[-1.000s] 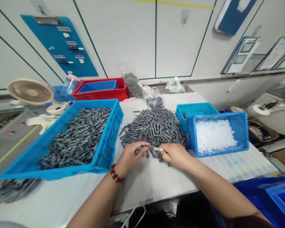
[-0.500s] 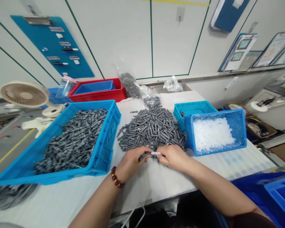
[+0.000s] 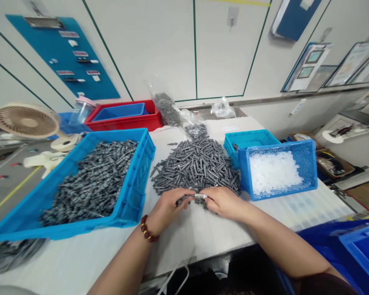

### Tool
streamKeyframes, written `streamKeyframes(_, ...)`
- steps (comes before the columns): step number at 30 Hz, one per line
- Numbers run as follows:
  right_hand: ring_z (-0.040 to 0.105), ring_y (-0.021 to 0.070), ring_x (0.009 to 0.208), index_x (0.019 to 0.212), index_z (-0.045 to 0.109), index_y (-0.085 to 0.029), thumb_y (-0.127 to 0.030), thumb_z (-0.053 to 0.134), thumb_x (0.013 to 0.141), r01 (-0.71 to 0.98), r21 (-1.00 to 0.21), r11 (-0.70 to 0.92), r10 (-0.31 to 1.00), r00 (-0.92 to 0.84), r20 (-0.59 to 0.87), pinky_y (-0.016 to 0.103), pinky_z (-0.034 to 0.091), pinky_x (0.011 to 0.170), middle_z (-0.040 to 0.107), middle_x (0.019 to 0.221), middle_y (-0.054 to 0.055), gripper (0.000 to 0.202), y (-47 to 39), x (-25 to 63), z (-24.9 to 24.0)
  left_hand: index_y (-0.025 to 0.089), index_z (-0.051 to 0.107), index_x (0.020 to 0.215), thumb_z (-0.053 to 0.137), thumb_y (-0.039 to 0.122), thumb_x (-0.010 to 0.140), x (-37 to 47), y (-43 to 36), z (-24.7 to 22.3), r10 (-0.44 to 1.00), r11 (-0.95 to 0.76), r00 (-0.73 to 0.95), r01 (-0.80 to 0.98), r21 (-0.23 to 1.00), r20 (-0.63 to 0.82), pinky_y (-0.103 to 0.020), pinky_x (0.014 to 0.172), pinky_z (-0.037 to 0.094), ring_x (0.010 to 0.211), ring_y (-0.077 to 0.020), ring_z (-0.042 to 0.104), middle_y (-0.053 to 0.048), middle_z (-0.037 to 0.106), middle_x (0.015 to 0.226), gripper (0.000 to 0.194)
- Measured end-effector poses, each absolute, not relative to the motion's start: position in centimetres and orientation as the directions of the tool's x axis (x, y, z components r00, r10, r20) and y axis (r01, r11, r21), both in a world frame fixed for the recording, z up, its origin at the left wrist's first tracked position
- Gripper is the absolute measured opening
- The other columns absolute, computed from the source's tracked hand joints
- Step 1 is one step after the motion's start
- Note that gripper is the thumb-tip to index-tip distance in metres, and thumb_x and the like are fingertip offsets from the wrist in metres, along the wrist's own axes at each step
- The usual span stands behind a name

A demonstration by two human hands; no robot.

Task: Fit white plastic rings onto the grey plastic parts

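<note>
Both hands meet at the near edge of a heap of small grey ribbed cylindrical parts (image 3: 199, 164). Between my fingertips lies a short rod-like part with a pale section (image 3: 199, 196), roughly level. My left hand (image 3: 170, 205), a beaded bracelet at its wrist, is closed around the left end, where some darker grey shows between the fingers. The right end is pinched by my right hand (image 3: 223, 200). Fingers cover much of the part, so its full shape is hidden.
At left stands a large blue crate (image 3: 135, 188) of grey parts. A tilted blue bin (image 3: 247, 172) at right holds small white rings, beside a teal tray (image 3: 252, 137). Behind are a red bin (image 3: 123, 123), bagged parts (image 3: 166, 108) and a fan (image 3: 27, 121).
The view has shifted slightly. Both hands keep hold of the small part, which sits almost as before; the right fingers have moved marginally along its pale section.
</note>
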State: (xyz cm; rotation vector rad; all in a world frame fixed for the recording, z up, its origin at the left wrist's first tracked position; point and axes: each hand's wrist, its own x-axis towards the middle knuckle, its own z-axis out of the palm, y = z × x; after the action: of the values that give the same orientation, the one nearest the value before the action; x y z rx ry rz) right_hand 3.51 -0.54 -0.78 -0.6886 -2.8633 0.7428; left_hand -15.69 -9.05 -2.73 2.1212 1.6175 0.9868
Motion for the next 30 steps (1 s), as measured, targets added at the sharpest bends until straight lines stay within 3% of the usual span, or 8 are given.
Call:
streamKeyframes(15,0.054,0.0124,0.067,0.082,0.064,-0.019,-0.02,0.045,0.085,0.456,-0.442,0.772,0.494,-0.869,-0.034,0.023,0.026,0.058,0.065,0.076,0.0,0.019,-0.6,3.5,-0.9,0.018,0.066,0.092,0.05,0.029,0.087,-15.3,-9.3,-1.9,0.956,-0.263,0.096,0.702,0.662,0.278,-0.023,0.064,0.047,0.056,-0.0115,0.058,0.001,0.066,0.062,0.02)
streamKeyframes(22,0.057,0.0144,0.066,0.073,0.066,-0.018,-0.043,0.047,0.087,0.594,-0.309,0.743,0.607,-0.792,-0.064,0.024,0.024,0.055,0.067,0.071,0.003,0.034,-1.2,3.3,-0.7,0.019,0.066,0.093,0.05,0.024,0.086,-14.8,-9.5,-2.3,0.947,-0.296,0.129,0.697,0.653,0.293,-0.023,0.064,0.048,0.056,-0.0111,0.059,0.001,0.066,0.064,0.019)
streamKeyframes(30,0.061,0.0185,0.069,0.074,0.067,-0.019,-0.052,0.048,0.082,0.694,-0.23,0.682,0.698,-0.712,-0.077,0.025,0.03,0.056,0.069,0.073,0.006,0.04,-1.4,3.0,-1.0,0.019,0.068,0.094,0.053,0.023,0.084,-14.7,-9.6,-2.2,0.945,-0.304,0.131,0.692,0.655,0.3,-0.023,0.064,0.048,0.057,-0.0112,0.06,-0.002,0.069,0.071,0.018)
